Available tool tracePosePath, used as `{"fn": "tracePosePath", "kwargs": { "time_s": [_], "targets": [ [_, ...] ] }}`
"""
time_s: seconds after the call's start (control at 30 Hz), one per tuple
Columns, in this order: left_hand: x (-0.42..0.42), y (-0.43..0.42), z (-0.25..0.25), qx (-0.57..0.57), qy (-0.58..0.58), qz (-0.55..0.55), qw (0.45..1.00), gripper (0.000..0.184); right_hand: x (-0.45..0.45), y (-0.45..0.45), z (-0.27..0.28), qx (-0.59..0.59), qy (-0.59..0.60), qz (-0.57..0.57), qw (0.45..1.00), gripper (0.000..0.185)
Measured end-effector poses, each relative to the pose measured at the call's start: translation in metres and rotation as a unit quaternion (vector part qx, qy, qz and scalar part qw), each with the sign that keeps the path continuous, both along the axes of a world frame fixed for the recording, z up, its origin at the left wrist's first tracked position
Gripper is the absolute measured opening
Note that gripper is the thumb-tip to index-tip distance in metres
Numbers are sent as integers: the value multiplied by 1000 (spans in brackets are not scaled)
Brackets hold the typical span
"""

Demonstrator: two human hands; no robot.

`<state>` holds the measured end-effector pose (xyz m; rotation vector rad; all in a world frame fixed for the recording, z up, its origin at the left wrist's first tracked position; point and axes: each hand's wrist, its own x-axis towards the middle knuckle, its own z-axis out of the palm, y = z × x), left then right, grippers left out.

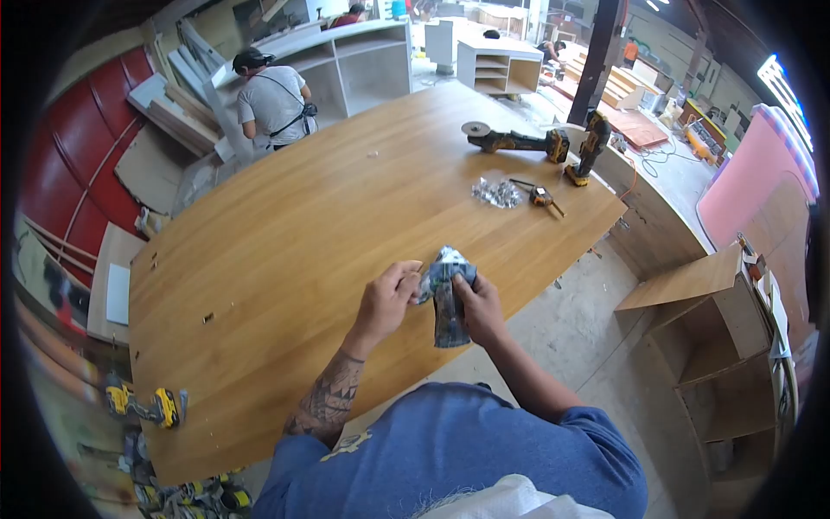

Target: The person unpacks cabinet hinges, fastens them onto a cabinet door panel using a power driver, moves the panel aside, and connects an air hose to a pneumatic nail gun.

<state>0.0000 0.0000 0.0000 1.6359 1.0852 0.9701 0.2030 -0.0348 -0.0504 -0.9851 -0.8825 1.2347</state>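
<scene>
Over the near edge of the wooden tabletop (294, 251) I hold a dark, crumpled pouch-like item (448, 316) with a whitish top; its exact kind is unclear. My right hand (481, 307) grips its right side, thumb lying on the front. My left hand (385, 294) has its fingers bent and pinched at the upper left edge of the same item. Beyond my hands lie a clear bag of small metal hardware (495, 193) and a tape measure (541, 198). Farther back are an angle grinder (517, 143) and an upright cordless power tool (590, 149).
Two yellow-and-black power tools (144, 405) sit at the tabletop's left corner. A person in a grey shirt (275, 104) stands beyond the far edge, by a white cabinet (373, 73). Open wooden shelving (709, 346) stands to my right, across the concrete floor (588, 320).
</scene>
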Motion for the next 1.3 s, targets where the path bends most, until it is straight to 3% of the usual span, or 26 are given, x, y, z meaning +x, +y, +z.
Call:
{"fn": "tracePosePath", "kwargs": {
  "time_s": [0.07, 0.17, 0.33, 0.43, 0.53, 0.6, 0.8, 0.87, 0.97, 1.03, 1.07, 1.23, 1.3],
  "targets": [
    [17, -5, 2, 105, 47, -20, 993, 22, 2, -2, 17, -14, 38, 13, 999, 21],
    [21, 0, -29, 121, 22, 29, 992, 23, 0, 1, 3, -29, 12, 17, 999, 19],
    [24, -2, -35, 74, 56, 78, 993, 28, -8, 0, 13, -42, 31, 19, 998, 20],
    [33, -3, -42, 119, 75, 76, 987, 29, -9, 2, 8, -30, 41, 11, 999, 20],
    [41, -1, -47, 96, 26, 82, 992, 31, -7, 1, 12, -19, 69, 4, 997, 20],
    [42, -3, -43, 8, -52, 44, 998, 33, -1, 3, 8, -18, 62, -2, 998, 20],
    [54, 8, -54, 103, 83, 36, 991, 31, 10, 3, 4, -28, 55, -13, 998, 20],
    [62, 6, -48, 60, 36, 30, 997, 32, 14, 8, -2, -25, 58, -16, 998, 21],
    [79, 3, -31, 0, -56, 29, 998, 32, 18, 9, -5, 4, -23, -47, 999, 28],
    [89, 6, -28, -15, -100, 33, 994, 32, 17, -3, 5, 17, -227, -125, 966, 36],
    [93, 8, -30, -32, -105, 26, 994, 32, 18, -7, 11, 16, -251, -139, 958, 39],
    [110, 18, -28, -45, -70, -6, 997, 34, 38, 4, 1, 34, -163, -126, 978, 37],
    [122, 23, -32, 30, 6, 31, 999, 35, 48, 4, 6, 87, -231, -134, 960, 38]
  ]
}}
